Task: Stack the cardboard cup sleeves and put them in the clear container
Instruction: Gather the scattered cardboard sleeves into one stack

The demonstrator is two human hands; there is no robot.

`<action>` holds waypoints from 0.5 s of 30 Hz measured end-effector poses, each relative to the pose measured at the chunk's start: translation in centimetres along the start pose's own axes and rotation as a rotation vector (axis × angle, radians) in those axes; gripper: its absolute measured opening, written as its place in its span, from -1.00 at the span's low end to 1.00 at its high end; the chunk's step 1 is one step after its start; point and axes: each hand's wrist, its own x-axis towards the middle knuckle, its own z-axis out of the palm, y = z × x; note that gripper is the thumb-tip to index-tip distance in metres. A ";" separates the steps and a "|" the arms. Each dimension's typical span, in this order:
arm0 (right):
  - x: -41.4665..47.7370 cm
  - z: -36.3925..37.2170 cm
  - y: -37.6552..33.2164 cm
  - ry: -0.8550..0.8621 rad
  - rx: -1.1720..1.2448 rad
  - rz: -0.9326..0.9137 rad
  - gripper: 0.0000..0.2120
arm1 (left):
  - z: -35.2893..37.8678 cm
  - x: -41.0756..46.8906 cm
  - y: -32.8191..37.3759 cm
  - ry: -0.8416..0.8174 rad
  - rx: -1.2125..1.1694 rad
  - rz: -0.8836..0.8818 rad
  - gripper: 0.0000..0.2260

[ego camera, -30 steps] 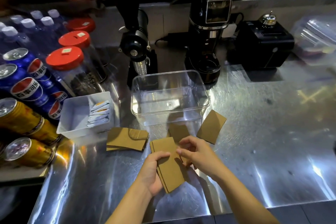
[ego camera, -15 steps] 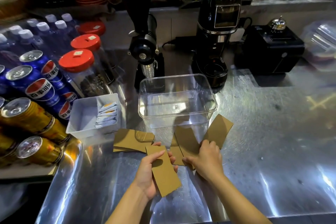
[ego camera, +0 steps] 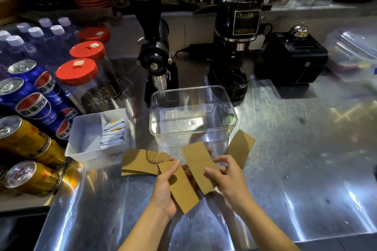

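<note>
My left hand (ego camera: 164,191) grips a small stack of flat brown cardboard sleeves (ego camera: 181,189) just above the steel counter. My right hand (ego camera: 228,179) holds another single sleeve (ego camera: 199,163), lifted and tilted beside that stack. The clear container (ego camera: 193,138) stands empty right behind my hands. A loose pile of sleeves (ego camera: 138,161) lies on the counter to the left. One more sleeve (ego camera: 240,147) rests against the container's front right corner.
A white tray (ego camera: 85,149) with sachets sits left of the container. Soda cans (ego camera: 30,108) and red-lidded jars (ego camera: 81,79) crowd the left side. Two black grinders (ego camera: 157,61) (ego camera: 236,47) and a black box (ego camera: 293,59) stand behind.
My right hand has picked one sleeve off the counter in front of the container and lifted it toward the stack in my left hand.
</note>
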 end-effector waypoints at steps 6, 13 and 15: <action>-1.0 1.8 0.2 -0.122 -0.104 -0.014 -0.78 | 0.1 0.2 -0.1 0.065 0.055 -0.090 -0.51; -1.6 2.4 0.1 -0.138 -0.439 -0.170 -0.90 | -0.2 0.3 0.1 0.100 -0.047 0.050 -0.55; -1.4 2.4 0.1 -0.105 -0.444 -0.174 -0.88 | -0.5 0.2 0.2 0.087 -0.045 0.084 -0.61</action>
